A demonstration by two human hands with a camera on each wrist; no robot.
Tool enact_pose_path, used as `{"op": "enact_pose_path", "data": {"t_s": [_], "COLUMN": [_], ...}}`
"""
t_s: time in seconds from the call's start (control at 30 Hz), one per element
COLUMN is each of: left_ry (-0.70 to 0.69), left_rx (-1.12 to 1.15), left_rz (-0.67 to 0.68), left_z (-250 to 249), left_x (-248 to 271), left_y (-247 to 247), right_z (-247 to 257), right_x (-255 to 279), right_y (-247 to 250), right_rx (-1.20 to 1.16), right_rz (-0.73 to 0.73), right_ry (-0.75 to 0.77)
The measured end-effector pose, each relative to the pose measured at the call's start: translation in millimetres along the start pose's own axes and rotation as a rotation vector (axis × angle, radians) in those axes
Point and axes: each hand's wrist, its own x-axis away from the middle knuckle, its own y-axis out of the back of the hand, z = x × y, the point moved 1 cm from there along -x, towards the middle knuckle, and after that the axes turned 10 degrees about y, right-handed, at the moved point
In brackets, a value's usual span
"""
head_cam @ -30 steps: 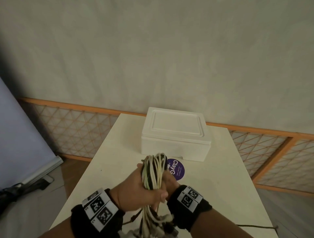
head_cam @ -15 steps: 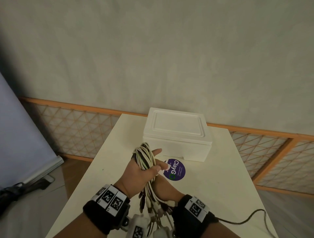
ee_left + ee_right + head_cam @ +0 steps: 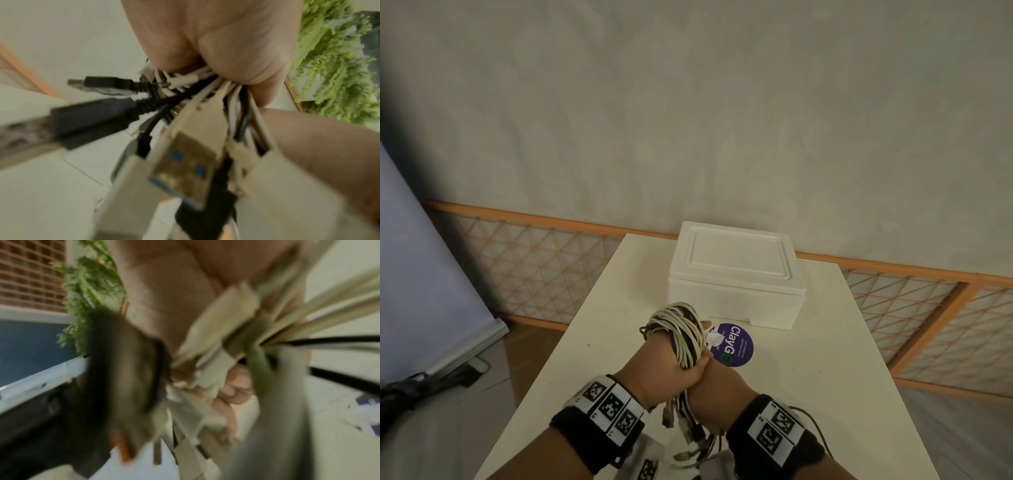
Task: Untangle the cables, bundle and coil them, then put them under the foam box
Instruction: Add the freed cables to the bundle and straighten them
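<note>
While gripped — cables (image 3: 681, 329), both hands.

The only text that reads clearly is "ClayG" in white letters, followed by a green ring like an "O", on a round purple sticker (image 3: 734, 346) stuck to the table (image 3: 825, 359), just beyond and to the right of the grip. Smaller white lines beside that word are too tiny to read. The black-and-white square code tags (image 3: 607, 406) on both wristbands carry no legible words.
</note>
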Motion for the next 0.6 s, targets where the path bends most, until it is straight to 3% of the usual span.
{"op": "enact_pose_path", "data": {"t_s": [0.1,0.3,0.43,0.53,0.6], "left_ry": [-0.051,-0.138,-0.183,-0.187,-0.177], "left_rx": [0.017,-0.115,-0.142,-0.144,-0.140], "left_rz": [0.056,0.040,0.021,0.032,0.037], "left_z": [-4.5,0.1,-4.8,-13.3,-15.8], "left_x": [6.2,7.2,10.0,10.8,10.7], "left_y": [0.5,-2.9,-3.6,0.2,3.7], "right_z": [3.7,4.0,5.2,10.0,10.7], "right_x": [-0.1,4.0,10.6,15.2,12.6], "right_y": [4.1,10.1,14.8,26.7,23.6], "right_rx": [0.079,0.012,0.083,-0.007,0.074], "right_rz": [0.119,0.185,0.109,-0.087,-0.008], "right_ry": [-0.047,-0.054,0.023,0.096,0.079]}}
